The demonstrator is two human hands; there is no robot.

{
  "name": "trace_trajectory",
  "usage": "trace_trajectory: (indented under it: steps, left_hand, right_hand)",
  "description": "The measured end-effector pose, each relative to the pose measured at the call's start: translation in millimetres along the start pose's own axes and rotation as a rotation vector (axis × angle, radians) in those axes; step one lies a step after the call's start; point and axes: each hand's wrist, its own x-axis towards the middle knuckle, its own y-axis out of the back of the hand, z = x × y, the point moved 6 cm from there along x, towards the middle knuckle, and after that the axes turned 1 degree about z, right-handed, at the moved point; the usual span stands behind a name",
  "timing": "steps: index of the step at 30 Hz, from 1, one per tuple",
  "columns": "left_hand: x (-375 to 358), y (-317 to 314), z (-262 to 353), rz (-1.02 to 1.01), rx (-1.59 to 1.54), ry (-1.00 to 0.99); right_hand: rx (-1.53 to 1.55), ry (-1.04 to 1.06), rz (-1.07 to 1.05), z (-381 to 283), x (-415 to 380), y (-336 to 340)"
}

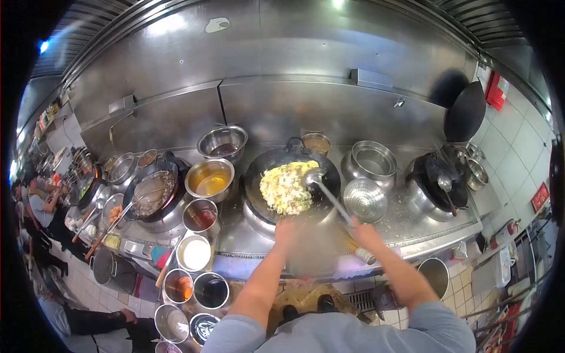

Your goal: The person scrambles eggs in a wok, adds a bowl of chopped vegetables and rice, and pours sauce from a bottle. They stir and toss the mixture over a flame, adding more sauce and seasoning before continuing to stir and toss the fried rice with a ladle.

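Observation:
My right hand is closed around the long handle of a ladle. The ladle's bowl rests against the right side of a pile of fried rice with yellow egg. This food lies in a large dark wok on the burner in front of me. At the wok's near rim is my left hand, which looks closed, its fingers blurred. A smeared brownish patch, perhaps a cloth, hangs beside it; what the hand grips cannot be made out.
Left of the wok stand a bowl of yellow oil and several sauce pots, one with white contents. A perforated strainer and a steel pot are on the right. Other woks flank both sides. People are at the far left.

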Motion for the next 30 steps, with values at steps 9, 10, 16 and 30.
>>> trace_trajectory:
  steps: [9, 10, 16, 30]
  left_hand:
    - [7.4, 4.9, 3.6, -0.119, 0.002, -0.047]
    - [7.9, 7.6, 3.0, -0.145, -0.074, -0.029]
    - [12.9, -3.2, -11.6, -0.295, -0.245, 0.012]
    - [-10.5, 78.0, 85.4, -0.199, -0.114, -0.086]
  right_hand:
    - [-0.012, 0.157, -0.165, 21.4, -22.4, 23.2]
    - [-0.047, 0.16, -0.152, 31.8, -15.6, 35.8]
    - [0.194, 0.172, 0.029, -37.4, 51.2, -56.8]
    - [0.02, 0.149, -0.314, -52.4, -172.9, 197.2]
